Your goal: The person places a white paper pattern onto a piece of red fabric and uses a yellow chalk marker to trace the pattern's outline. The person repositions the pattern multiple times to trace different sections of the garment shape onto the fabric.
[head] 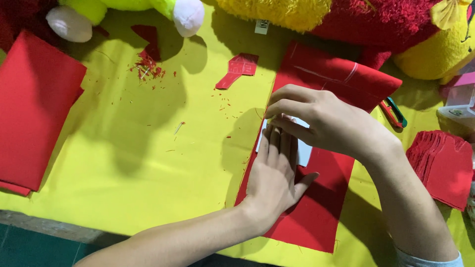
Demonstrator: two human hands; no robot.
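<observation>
Head view, looking straight down on a yellow cloth (148,148) spread over a work surface.

Near centre, slightly toward 3 o'clock: a long strip of red felt (316,207) lying flat, running from 1 o'clock down to 6 o'clock. On the strip, a small white paper template (303,151), mostly covered by both hands.

Left hand (274,173) laid flat, palm down, fingers together and extended, thumb spread out to the side, pressing the template and felt down. Holding nothing.

Right hand (316,118) crossing in from 4 o'clock, arched over the left fingertips, fingertips bent down onto the top edge of the template. Whether anything is pinched between those fingers cannot be told.

At 9 o'clock: a folded stack of red felt (34,109). At 11 o'clock: red scraps and trimmings (148,66). At 12 o'clock: a small cut red shape (238,69). At 3 o'clock: a pile of cut red pieces (443,165), and just beside the strip a red and green cutting tool (394,112), partly hidden. Along the top edge: plush toys (346,15) in green, yellow and red.
</observation>
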